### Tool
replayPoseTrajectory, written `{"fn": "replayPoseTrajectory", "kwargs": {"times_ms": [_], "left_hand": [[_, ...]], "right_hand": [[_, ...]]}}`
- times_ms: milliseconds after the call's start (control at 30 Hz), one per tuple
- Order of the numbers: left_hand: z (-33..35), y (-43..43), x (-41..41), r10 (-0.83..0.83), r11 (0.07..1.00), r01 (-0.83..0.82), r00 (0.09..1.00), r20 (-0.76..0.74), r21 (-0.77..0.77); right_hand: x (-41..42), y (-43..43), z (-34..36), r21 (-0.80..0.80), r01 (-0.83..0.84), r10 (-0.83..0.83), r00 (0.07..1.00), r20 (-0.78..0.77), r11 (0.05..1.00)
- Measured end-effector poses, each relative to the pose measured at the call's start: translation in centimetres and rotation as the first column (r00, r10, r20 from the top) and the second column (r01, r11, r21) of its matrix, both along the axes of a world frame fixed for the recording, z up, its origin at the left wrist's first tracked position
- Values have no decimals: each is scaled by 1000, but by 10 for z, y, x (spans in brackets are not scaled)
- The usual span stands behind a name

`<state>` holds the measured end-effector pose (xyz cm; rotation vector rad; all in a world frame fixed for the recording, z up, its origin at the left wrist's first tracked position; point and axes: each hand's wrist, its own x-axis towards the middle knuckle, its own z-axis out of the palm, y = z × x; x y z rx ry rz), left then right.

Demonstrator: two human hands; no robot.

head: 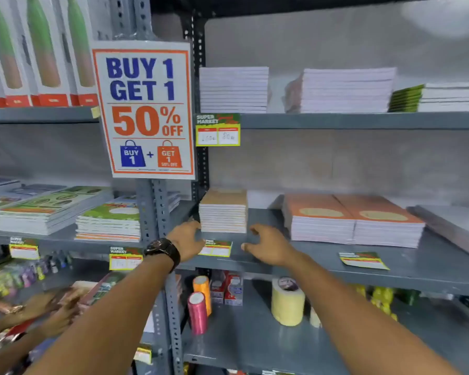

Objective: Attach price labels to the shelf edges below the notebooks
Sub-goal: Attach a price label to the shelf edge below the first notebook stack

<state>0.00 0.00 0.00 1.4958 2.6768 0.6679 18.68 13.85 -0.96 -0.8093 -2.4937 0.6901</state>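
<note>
Item: green, yellow and red paper price label (215, 248), lying flat on the grey metal middle shelf (322, 259), just in front of the small brown-covered stack of notebooks (223, 211). Not yet on the shelf edge.

Left hand (186, 238), black wristwatch (163, 250) at the wrist: it rests at the label's left end and partly covers it; whether my fingers pinch the label I cannot tell.

Right hand (268, 246): fingers loosely spread and curled, holding nothing, just right of the label.

Second loose label (363, 260): same print, flat near the shelf's front lip, below the orange-covered notebook stacks (355, 220).

Reference: a matching label (218, 129) hangs from the upper shelf's edge under the white notebook stack (234, 90).

Handling, by judgement: thin, very light, limp, easily creased or torn. Lying flat, it is hard to lift from the middle; best slid to the lip and pinched by a corner or short edge, keeping fingertips off any adhesive.

Also present: another person's hands (52, 309) at lower left.
</note>
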Motion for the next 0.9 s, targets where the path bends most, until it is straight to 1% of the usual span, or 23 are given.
{"fn": "replayPoseTrajectory", "kwargs": {"times_ms": [100, 200, 400, 467, 567, 633, 767, 800, 900], "left_hand": [[-10, 10, -23, -42, 997, 48, 994, 100, -56], [-26, 26, -36, -49, 995, 62, 987, 153, -80], [-42, 50, -51, -32, 995, 42, 992, 120, -86], [-45, 55, -53, -9, 999, 12, 996, 93, -39], [-49, 61, -57, 16, 999, -19, 996, 91, 29], [-50, 64, -61, 27, 997, -36, 991, 134, 64], [-53, 69, -66, 35, 983, -89, 949, 313, 160], [-54, 69, -65, 23, 979, -88, 944, 330, 183], [-57, 71, -63, -12, 970, -67, 948, 318, 234]], "right_hand": [[-46, -2, -14, -103, 65, -63, 998, 27, 993], [-76, 4, -25, -124, 113, -102, 990, 97, 986], [-105, 23, -37, -108, 155, -138, 979, 149, 982], [-108, 28, -38, -103, 162, -148, 980, 137, 981], [-111, 35, -37, -145, 177, -163, 981, 103, 974], [-113, 38, -37, -160, 190, -178, 980, 86, 969], [-116, 42, -39, -244, 191, -187, 981, 41, 951], [-116, 43, -39, -264, 184, -180, 983, 39, 947], [-117, 43, -39, -303, 137, -132, 991, 36, 943]]}}
